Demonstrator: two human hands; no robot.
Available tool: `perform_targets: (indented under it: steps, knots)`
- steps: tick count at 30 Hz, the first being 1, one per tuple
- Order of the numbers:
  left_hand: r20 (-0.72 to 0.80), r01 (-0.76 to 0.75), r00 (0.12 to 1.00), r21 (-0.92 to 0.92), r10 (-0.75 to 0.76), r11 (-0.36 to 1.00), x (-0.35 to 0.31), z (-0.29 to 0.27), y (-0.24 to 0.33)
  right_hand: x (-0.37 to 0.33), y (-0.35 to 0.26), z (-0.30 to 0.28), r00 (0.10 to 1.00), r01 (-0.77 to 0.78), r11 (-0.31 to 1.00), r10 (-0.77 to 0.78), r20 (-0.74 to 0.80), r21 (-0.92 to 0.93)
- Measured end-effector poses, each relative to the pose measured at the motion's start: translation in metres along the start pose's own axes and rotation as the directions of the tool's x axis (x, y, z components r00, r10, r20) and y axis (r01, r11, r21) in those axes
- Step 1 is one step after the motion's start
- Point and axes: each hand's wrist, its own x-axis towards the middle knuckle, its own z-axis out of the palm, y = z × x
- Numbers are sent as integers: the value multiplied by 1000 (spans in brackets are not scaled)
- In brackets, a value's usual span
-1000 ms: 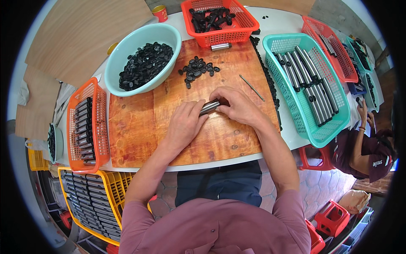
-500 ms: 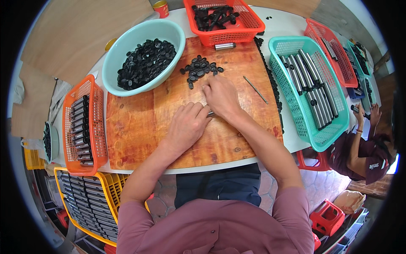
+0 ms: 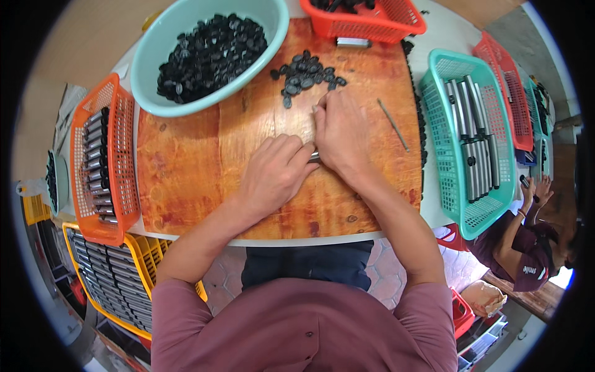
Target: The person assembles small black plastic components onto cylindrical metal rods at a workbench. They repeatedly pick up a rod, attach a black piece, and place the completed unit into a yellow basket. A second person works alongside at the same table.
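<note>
Over the middle of the wooden board (image 3: 192,204), my left hand (image 3: 273,170) is wrapped round a short silver metal tube (image 3: 315,157). Only a small piece of the tube shows, between my two hands. My right hand (image 3: 341,133) presses in close beside it at the tube's end, fingers bent and closed; what they hold is hidden beneath the hand. Just beyond my right fingertips lies a loose pile of small oval black caps (image 3: 307,73). A thin metal rod (image 3: 394,126) rests on the board, to the right of my right hand.
A pale green basin (image 3: 279,37) of black caps stands far left. An orange basket (image 3: 128,167) at left and a green basket (image 3: 445,180) at right hold metal tubes. A red basket (image 3: 365,31) is at the back, a silver tube (image 3: 353,43) before it. A co-worker (image 3: 517,245) sits far right.
The whole view has shifted and tilted a little, so the board and baskets sit differently in the picture. Both hands stay together at the tube, with the grip much the same.
</note>
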Motion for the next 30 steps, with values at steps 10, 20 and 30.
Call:
perform_targets:
  steps: [10,20,30]
  knots:
    - [-17,-20,1000,142,23,990,-1,-8,3,8,13,15,980,-112,926,162,-112,360]
    - [176,454,747,-840,-641,298,-27,-48,22,1,32,7,945,-103,723,285,-160,683]
    - [-499,769,246,-422,-831,481,-141,-262,-32,-1,21,5,965,-142,718,255,-67,682]
